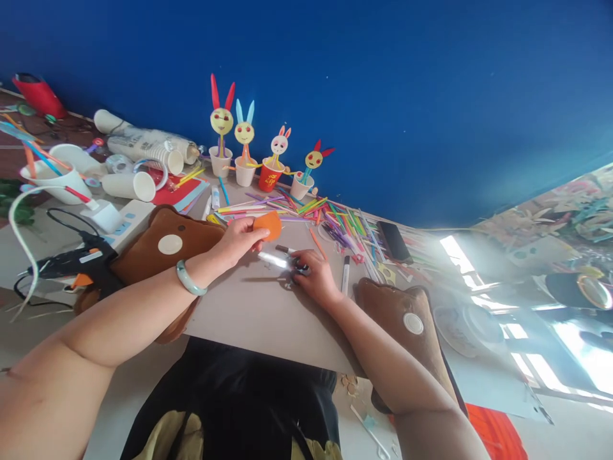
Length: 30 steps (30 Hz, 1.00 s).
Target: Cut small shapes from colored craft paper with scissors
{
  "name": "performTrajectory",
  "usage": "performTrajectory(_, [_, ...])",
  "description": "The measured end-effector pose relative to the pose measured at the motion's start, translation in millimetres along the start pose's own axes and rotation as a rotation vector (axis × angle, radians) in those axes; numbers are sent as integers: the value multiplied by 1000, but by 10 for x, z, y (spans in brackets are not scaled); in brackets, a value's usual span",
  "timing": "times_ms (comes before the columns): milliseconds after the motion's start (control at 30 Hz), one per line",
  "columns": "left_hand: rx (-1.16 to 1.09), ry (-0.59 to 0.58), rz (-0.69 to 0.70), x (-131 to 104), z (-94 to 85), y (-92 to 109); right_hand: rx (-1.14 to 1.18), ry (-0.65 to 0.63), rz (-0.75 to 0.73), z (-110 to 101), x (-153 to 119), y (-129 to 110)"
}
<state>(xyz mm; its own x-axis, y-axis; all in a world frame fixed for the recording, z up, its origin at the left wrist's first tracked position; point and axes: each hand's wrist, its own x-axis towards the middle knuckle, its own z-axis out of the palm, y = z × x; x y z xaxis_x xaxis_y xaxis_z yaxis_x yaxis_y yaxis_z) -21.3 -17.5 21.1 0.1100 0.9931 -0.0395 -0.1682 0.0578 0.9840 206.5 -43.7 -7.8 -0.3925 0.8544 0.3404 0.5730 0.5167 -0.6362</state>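
My left hand [246,236] pinches a small orange paper piece [268,225] with a rounded edge between thumb and fingers, above the table. Lower and to the right, my right hand [316,273] is closed round the dark handles of a pair of scissors. The bright scissor blades [274,259] point left, below the orange paper and apart from it. Glare on the metal hides whether they are spread. A dark marker [285,249] lies just beyond the blades. Another marker [345,275] rests right of my right hand.
Several rabbit figures in cups [246,172] stand along the blue wall. Coloured sticks [335,223] are strewn in front of them, beside a black phone [394,241]. Brown cushions [395,313] lie under both forearms. A hot glue gun [90,259] and its cables are at left.
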Motion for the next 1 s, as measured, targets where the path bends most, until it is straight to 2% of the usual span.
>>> performTrajectory(100, [-2,12,-52,-2,6,-13,79,216,272,-49,31,-26])
performTrajectory(200, [17,0,-72,-17,16,-18,165,249,400,-106,35,-131])
performTrajectory(500, [78,-116,36,-106,-1,10,269,-25,400,-147,26,-250])
performTrajectory(733, [27,-141,32,-145,16,37,264,-230,318,-153,-26,-351])
performTrajectory(833, [18,-135,18,-164,28,66,284,-290,322,-156,-34,-387])
performTrajectory(1000, [45,-144,40,-186,29,106,354,-303,330,-153,-45,-376])
